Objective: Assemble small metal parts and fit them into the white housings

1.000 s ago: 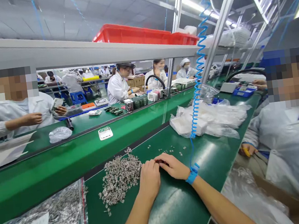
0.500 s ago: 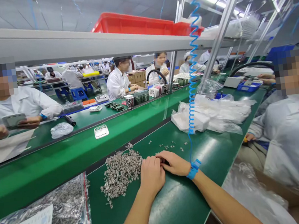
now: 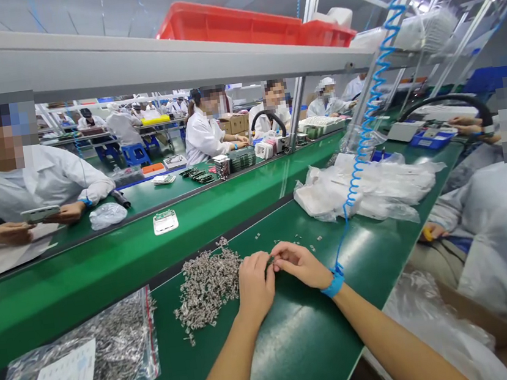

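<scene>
The left hand [image 3: 255,285] and right hand [image 3: 300,264] meet fingertip to fingertip over the shiny green table [image 3: 295,345], pinching something tiny between them. Just beside the left hand lies a heap of little grey metal bits [image 3: 207,285]. A blue curly cord [image 3: 365,121] runs up from the blue wrist strap [image 3: 334,283].

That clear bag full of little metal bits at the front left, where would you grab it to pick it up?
Probably by the red zip strip along the right edge of the bag, coming from the right. The bag lies flat on the green mat, its body bulging with loose metal parts, while that edge looks flat and free of parts. It is also the side nearest the left hand.
</scene>
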`<control>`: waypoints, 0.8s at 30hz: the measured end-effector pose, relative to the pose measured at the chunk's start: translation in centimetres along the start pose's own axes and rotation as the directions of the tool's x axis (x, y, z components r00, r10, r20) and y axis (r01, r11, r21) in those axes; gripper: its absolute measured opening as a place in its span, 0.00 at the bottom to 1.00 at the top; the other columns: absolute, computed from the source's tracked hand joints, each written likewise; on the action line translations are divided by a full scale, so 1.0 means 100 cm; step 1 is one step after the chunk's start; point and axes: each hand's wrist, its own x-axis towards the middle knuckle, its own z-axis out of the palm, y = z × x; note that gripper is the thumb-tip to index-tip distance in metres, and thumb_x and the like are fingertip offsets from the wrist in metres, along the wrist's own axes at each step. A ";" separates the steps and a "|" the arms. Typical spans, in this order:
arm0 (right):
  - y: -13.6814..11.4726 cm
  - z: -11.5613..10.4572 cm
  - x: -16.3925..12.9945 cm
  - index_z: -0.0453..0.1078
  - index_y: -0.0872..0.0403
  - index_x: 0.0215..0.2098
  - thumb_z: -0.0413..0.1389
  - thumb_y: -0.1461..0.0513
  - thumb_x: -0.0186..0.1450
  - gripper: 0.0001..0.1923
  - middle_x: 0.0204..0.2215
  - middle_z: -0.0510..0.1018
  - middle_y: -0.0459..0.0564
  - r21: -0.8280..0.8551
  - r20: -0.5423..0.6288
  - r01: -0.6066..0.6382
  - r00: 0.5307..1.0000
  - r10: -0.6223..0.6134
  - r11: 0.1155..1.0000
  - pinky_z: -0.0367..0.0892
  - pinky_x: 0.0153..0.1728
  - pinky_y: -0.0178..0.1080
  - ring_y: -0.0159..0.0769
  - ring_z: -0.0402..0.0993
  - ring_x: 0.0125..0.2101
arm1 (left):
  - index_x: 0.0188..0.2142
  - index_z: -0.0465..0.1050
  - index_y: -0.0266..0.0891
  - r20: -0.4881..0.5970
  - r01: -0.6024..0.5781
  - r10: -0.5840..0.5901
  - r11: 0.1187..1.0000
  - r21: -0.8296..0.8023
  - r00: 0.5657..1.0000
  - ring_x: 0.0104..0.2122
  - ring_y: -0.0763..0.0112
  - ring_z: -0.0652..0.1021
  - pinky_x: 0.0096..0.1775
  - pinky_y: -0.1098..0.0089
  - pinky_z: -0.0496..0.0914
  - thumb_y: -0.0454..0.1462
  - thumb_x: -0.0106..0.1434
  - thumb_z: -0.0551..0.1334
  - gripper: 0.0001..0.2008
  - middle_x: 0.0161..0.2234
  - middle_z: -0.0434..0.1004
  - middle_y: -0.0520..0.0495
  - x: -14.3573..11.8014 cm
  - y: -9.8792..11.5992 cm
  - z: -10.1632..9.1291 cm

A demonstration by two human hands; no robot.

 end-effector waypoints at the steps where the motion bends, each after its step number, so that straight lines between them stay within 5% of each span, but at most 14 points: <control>1: 0.000 -0.001 0.000 0.69 0.52 0.44 0.60 0.56 0.67 0.10 0.29 0.72 0.44 0.038 -0.006 -0.007 1.000 0.007 0.999 0.71 0.39 0.38 0.32 0.74 0.32 | 0.44 0.70 0.41 -0.003 -0.001 0.001 0.999 -0.041 1.000 0.44 0.62 0.73 0.46 0.62 0.66 0.35 0.71 0.54 0.07 0.45 0.77 0.46 0.000 -0.001 0.000; 10: -0.001 -0.001 0.001 0.72 0.51 0.40 0.63 0.61 0.64 0.07 0.34 0.71 0.44 0.139 0.039 0.076 0.996 -0.082 0.987 0.71 0.36 0.36 0.30 0.75 0.32 | 0.36 0.68 0.40 -0.085 -0.050 0.019 0.920 -0.388 0.996 0.42 0.69 0.74 0.46 0.67 0.68 0.30 0.66 0.57 0.04 0.41 0.75 0.47 0.001 -0.002 0.001; 19: -0.003 -0.001 0.002 0.78 0.52 0.38 0.57 0.63 0.68 0.07 0.41 0.74 0.53 -0.316 -0.006 0.245 0.966 -0.260 0.917 0.73 0.37 0.37 0.35 0.76 0.40 | 0.34 0.70 0.40 -0.134 -0.035 -0.020 0.918 -0.396 0.991 0.33 0.73 0.72 0.38 0.72 0.66 0.33 0.64 0.62 0.02 0.34 0.72 0.50 0.002 0.001 -0.005; 24: -0.006 -0.001 0.000 0.77 0.52 0.37 0.59 0.63 0.67 0.04 0.37 0.78 0.51 -0.391 0.005 0.293 0.949 -0.316 0.873 0.73 0.38 0.37 0.35 0.77 0.38 | 0.32 0.71 0.39 -0.094 0.065 -0.120 0.888 -0.455 0.988 0.32 0.73 0.73 0.37 0.72 0.66 0.34 0.65 0.60 0.05 0.31 0.74 0.50 0.002 0.002 -0.005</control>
